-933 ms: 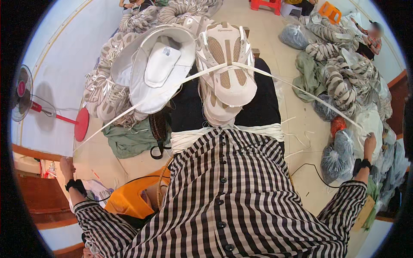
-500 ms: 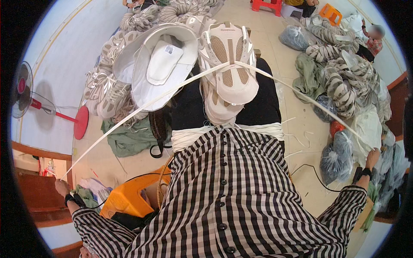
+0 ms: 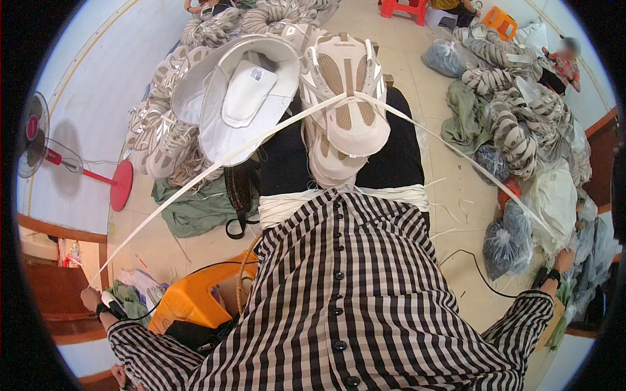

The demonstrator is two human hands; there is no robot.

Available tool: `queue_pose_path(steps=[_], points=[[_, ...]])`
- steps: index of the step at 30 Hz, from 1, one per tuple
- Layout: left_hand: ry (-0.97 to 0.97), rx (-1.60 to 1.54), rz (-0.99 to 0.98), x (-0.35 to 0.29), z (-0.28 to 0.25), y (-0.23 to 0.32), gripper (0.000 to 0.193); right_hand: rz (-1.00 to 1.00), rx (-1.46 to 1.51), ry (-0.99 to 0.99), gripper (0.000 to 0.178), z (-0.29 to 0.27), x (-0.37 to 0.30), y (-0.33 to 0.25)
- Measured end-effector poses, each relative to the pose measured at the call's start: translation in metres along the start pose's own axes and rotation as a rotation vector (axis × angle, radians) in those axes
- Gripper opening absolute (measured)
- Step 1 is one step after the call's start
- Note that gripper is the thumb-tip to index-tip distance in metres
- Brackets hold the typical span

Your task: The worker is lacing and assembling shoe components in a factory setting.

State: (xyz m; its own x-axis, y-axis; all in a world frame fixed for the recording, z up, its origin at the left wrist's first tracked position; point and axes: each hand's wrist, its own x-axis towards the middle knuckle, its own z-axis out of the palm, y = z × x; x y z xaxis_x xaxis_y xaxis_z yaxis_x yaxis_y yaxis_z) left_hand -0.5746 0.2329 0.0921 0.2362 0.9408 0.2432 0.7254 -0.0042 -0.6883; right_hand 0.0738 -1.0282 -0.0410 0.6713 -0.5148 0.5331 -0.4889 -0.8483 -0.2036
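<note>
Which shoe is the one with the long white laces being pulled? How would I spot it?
Start at the person's lap, just above the checked shirt. The laced shoe sits there toe-up, cream and tan. Unlike the piled shoes on the floor, two long white laces run from it out to each hand.

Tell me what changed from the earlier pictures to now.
The left hand dropped lower and further out, then eased up slightly, drawing its white lace longer. The right hand shifted slightly lower, lace taut. Both kept their grip; the shoe stayed on the lap.
</note>
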Motion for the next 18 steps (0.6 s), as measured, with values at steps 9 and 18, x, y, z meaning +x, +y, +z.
queue_pose_path(steps=[9,18], points=[[-0.072,-0.814,-0.645,-0.003,0.042,-0.053,0.040,-0.080,0.872,-0.229,0.023,-0.010,-0.029,-0.153],[0.492,-1.710,0.187,0.061,-0.107,0.082,0.031,-0.546,1.488,-0.821,0.010,-0.098,-0.198,-0.524]])
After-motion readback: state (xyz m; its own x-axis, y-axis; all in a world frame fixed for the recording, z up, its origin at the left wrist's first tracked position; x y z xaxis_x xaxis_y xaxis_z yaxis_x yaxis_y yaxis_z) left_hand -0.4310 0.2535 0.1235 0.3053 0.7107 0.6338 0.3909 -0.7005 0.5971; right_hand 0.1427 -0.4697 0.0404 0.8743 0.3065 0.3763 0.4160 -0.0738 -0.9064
